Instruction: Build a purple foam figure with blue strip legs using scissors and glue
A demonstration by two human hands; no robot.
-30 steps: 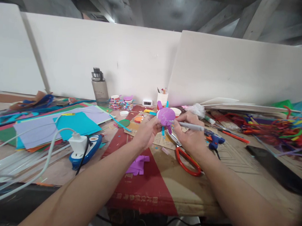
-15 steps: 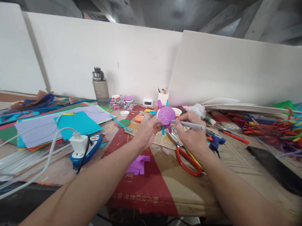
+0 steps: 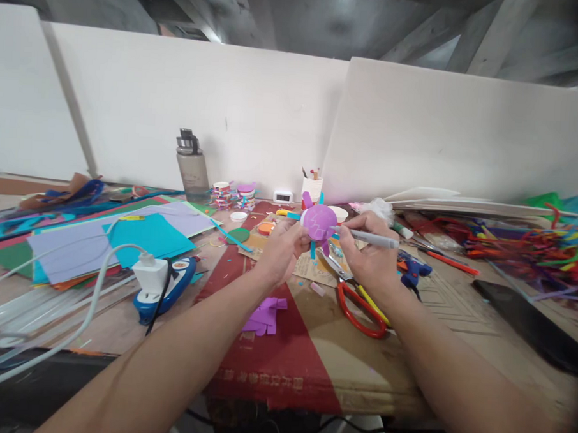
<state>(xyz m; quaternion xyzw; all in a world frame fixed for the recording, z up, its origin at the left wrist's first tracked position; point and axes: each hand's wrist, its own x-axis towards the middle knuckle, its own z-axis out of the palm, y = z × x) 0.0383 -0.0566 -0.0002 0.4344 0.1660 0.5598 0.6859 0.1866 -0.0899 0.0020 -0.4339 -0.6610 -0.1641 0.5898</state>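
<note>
The left hand (image 3: 282,248) was clamped on a round purple paper craft with blue strips (image 3: 319,223), raised above the cluttered counter (image 3: 312,345); the right hand (image 3: 369,255) gripped a grey marker pen (image 3: 367,236), its tip touching the craft; red-handled scissors (image 3: 357,302) lay just below.

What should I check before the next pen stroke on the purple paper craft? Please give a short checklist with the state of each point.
1. Left hand grips the purple craft: ok.
2. Right hand holds the grey pen: ok.
3. Pen tip reaches the craft's right edge: ok.
4. Pen tip uncapped and inked: cannot tell.
5. Red scissors lie on the table beneath the right wrist, close to it: not ok.
6. Craft held above the table, free of the clutter: ok.
</note>
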